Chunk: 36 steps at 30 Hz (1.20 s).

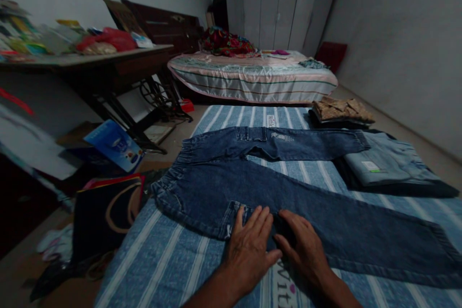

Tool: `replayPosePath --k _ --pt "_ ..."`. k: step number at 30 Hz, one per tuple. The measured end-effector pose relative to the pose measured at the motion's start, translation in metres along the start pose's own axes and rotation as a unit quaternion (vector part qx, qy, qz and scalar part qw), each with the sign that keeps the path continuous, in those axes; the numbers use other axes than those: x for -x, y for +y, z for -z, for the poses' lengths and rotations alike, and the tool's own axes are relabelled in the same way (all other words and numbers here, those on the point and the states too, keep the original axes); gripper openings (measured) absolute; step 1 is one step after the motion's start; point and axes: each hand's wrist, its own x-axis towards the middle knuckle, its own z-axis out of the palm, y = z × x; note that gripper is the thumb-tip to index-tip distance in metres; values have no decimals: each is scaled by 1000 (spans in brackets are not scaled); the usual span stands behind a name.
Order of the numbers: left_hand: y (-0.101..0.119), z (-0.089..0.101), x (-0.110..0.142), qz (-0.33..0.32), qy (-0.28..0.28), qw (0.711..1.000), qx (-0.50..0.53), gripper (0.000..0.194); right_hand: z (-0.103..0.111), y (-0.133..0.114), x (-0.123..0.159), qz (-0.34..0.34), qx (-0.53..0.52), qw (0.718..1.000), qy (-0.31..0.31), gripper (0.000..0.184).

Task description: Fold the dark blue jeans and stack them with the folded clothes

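Dark blue jeans [288, 192] lie spread out with the elastic waist to the left and both legs pointing right. My left hand [250, 243] rests flat over the side pocket of the nearer leg, fingers stretched out. Close beside it, my right hand [303, 240] touches the same leg near its front edge, with thumb and fingers apart. Its palm side and the cloth beneath it are partly hidden. Under the jeans is a blue and white striped bed cover [198, 262].
Folded light jeans [390, 156] lie on a dark pile at the right, with a folded brown patterned garment [341, 109] behind. A treadle table [144, 53] stands left, a blue box [115, 144] and a dark bag [97, 221] below. Another bed [252, 77] is farther back.
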Motion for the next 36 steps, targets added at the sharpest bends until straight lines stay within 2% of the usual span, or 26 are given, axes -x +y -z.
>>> replayPosePath --k 10,14,19,30,36 --pt "-6 -5 0 -4 -11 1000 -17 67 -1 -1 1 -1 -1 1000 0 41" --pt "-1 -1 -2 -13 0 1000 -19 65 -2 0 2 1 -3 1000 0 44" --pt "6 4 -5 -39 -18 999 12 72 -1 0 1 -12 -13 1000 -2 44" --pt "-1 3 -3 -30 -66 994 75 61 -3 1 3 15 7 1000 -1 45" --pt "4 5 -3 -8 -54 998 45 61 -3 2 2 18 8 1000 6 43"
